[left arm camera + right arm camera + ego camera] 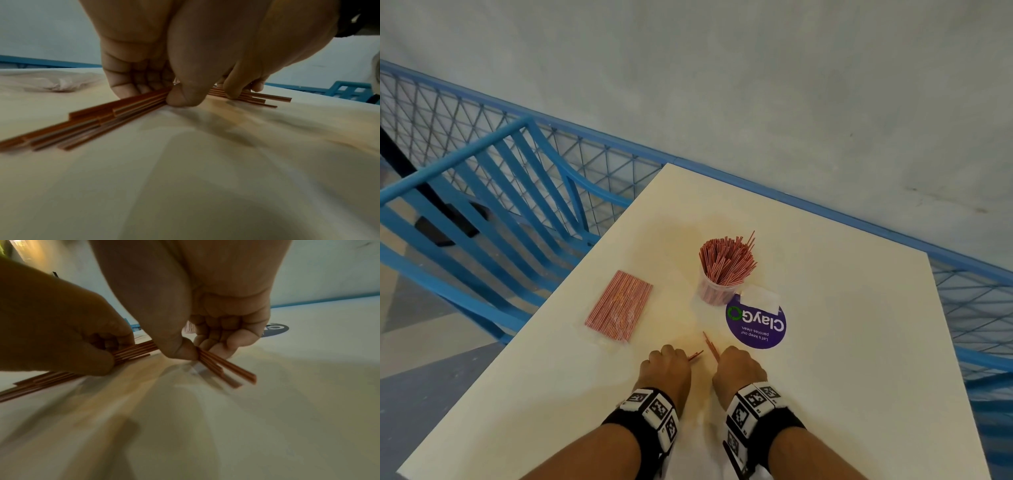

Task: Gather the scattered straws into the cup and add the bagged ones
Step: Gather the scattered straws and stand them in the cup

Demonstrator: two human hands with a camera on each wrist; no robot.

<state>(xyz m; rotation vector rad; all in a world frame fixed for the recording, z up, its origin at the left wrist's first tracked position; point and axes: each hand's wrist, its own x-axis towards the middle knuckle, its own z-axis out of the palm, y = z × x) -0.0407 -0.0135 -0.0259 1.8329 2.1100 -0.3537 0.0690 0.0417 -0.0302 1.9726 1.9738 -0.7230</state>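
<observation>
A clear plastic cup (pixel 717 291) packed with red-and-white striped straws (pixel 726 258) stands upright on the white table (pixel 842 359). A clear bag of the same straws (pixel 619 306) lies flat to its left. Near the table's front, my left hand (pixel 671 363) pinches a small bundle of loose straws (pixel 115 113) between thumb and curled fingers, low on the table. Beside it, my right hand (pixel 736 365) pinches another small bundle (pixel 222 366), whose far ends (pixel 710 344) point toward the cup. The two hands are close together.
A round purple ClayGo sticker (pixel 756 325) with a white paper piece (pixel 760 298) on it sits just right of the cup. A blue metal chair (pixel 493 192) and blue mesh railing (pixel 976 298) border the table's left and far sides.
</observation>
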